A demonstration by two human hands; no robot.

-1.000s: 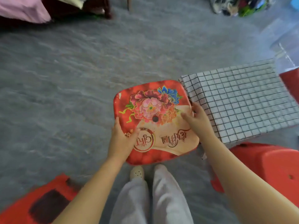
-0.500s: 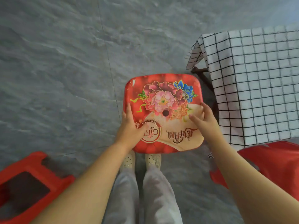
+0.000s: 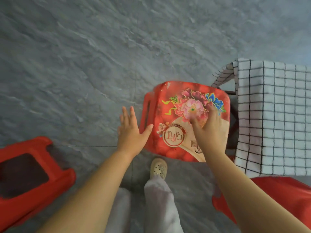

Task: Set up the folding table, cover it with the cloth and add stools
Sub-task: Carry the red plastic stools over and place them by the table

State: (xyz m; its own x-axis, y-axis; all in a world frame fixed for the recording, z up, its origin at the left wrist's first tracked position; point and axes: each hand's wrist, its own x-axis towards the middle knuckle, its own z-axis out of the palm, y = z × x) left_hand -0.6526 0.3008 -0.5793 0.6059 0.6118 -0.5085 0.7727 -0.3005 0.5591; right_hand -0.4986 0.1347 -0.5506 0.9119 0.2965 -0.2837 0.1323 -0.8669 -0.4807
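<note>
Pressing flat, empty right hand (image 3: 210,133) on flowered stool (image 3: 170,106); touching its edge with thumb of spread-open left hand (image 3: 130,133). Just right of hands, checked cloth (image 3: 277,115).

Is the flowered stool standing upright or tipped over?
Upright: the flowered stool has its printed seat facing up, one side wall showing beneath.

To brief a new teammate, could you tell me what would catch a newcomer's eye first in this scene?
The flowered red stool sits mid-frame, the right hand flat on its seat and the left hand open against its side. A black-and-white checked cloth hangs at the right edge; an overturned red stool lies lower left.
</note>
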